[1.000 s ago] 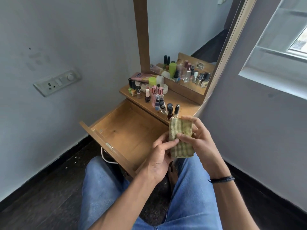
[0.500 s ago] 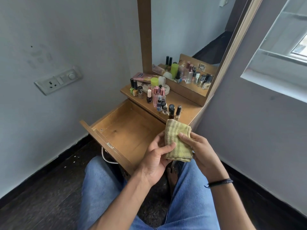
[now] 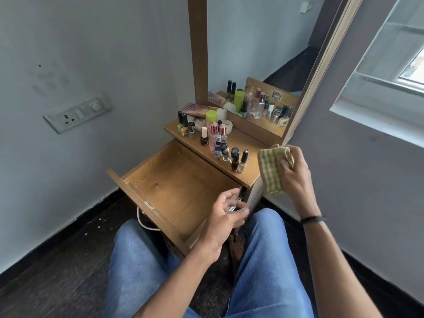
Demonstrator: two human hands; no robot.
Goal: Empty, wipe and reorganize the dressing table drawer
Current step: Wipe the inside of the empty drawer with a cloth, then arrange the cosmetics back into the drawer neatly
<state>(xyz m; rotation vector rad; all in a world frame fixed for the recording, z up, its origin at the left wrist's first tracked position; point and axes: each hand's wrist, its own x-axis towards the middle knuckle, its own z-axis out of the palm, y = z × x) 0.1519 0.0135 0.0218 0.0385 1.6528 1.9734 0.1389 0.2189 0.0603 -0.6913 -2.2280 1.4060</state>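
The right hand (image 3: 296,177) has its fingers clamped on the cloth (image 3: 271,173) above the right edge of the tabletop (image 3: 247,148). The left hand (image 3: 226,216), fingers loosely apart, hovers over the open, bare drawer (image 3: 183,187). Wiping should probably start from the far corners, with the left hand steadying the drawer.

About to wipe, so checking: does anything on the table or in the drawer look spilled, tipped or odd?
Only the pink tube lies on its side behind the upright bottles. The drawer looks empty, with no spill visible.

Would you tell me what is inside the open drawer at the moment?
Inside the drawer only its bare wooden floor and walls show. The left hand covers the corner nearest the person, so that part cannot be seen.
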